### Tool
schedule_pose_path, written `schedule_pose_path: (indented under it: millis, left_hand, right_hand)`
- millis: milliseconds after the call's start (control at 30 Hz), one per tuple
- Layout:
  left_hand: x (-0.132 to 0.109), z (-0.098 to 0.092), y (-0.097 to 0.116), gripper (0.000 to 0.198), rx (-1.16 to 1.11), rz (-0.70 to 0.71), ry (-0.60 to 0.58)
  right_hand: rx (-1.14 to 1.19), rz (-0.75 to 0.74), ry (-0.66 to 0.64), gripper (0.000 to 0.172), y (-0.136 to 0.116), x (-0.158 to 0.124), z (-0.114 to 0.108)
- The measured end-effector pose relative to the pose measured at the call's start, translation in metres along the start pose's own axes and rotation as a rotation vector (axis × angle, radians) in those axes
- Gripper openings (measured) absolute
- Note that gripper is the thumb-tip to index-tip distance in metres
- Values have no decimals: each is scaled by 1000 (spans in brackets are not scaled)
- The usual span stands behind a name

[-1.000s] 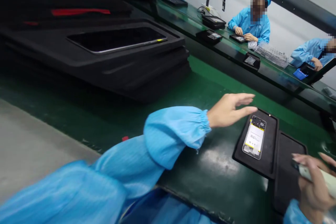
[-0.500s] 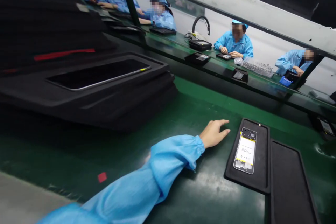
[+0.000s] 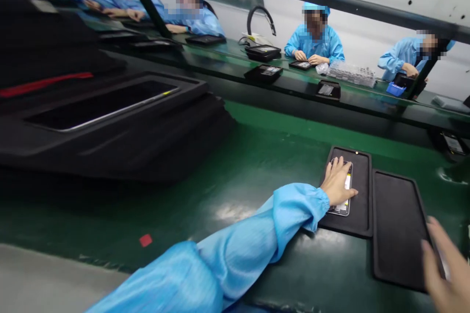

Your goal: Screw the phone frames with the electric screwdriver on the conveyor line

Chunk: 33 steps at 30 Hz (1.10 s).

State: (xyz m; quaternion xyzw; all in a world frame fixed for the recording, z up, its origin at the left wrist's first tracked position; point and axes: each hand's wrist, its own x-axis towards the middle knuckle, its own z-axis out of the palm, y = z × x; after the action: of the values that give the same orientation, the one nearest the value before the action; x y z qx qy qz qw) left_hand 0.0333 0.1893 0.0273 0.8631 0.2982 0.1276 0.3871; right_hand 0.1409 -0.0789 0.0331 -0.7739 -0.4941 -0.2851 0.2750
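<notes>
My left hand [image 3: 336,183] reaches over an opened phone [image 3: 344,208] and covers much of it. Its fingers are spread, with the thumb out past the phone's right edge; whether they press on it I cannot tell. The phone, its white battery partly showing, lies in a black tray [image 3: 362,205]. At the lower right, my right hand [image 3: 448,264] is blurred. Between its thumb and fingers is a thin slab with a light edge [image 3: 443,261], like a phone, beside a second black tray [image 3: 398,230] with a bare floor.
On the left rises a stack of black trays [image 3: 183,127], a dark-screened phone [image 3: 110,102] in the top one. A red square [image 3: 146,240] lies on the green table [image 3: 205,215]. Beyond it, several people in blue work along a bench [image 3: 235,61] with trays.
My left hand has moved right, from beside the tray to over the opened phone. My right hand has come into view at the lower right. The view has shifted slightly.
</notes>
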Motion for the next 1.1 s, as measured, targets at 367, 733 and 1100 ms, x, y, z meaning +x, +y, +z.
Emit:
schedule_pose_path:
  millis: [367, 733, 1100]
  left_hand:
    - [9, -23, -2, 81, -342, 46, 247]
    - [-24, -32, -27, 68, -166, -27, 318]
    - [-81, -40, -55, 55, -641, -120, 178]
  right_hand:
    - [22, -120, -505, 42, -82, -6, 75]
    - [-68, -137, -404, 46, -78, -12, 82]
    - [172, -405, -145, 19, -87, -13, 101]
